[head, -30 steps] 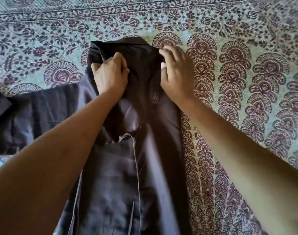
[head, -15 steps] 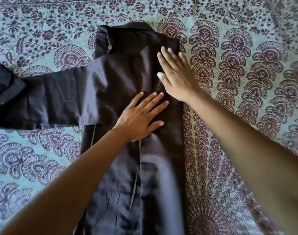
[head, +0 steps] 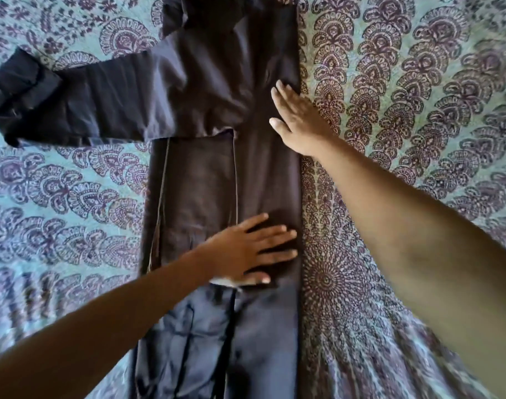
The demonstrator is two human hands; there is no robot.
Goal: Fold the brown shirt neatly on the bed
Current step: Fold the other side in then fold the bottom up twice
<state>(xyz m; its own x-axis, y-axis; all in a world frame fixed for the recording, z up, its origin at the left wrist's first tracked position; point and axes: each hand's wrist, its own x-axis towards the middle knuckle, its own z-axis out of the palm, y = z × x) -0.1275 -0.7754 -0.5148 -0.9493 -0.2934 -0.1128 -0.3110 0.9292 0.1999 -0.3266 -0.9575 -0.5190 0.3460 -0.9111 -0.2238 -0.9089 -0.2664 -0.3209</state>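
The brown shirt (head: 205, 174) is laid lengthwise on the patterned bedspread (head: 404, 116), with one side turned in so that a straight folded edge is formed just beyond the fingertips of the left hand (head: 246, 249). That hand is spread flat with straight fingers and pressed on the folded panel; nothing is gripped. The right hand (head: 297, 119) is likewise held open, its fingers laid along the same edge further up toward the collar (head: 211, 15), its heel over bare bedspread. The other sleeve (head: 73, 110) is stretched out well away from both palms, beyond the left wrist. A smoothing step is judged to be in hand. If the palms are dragged rather than lifted, the smooth-looking cloth could be pulled askew and the fold line bowed. If the outstretched sleeve is tugged across carelessly, the panel under the left hand could be rucked.
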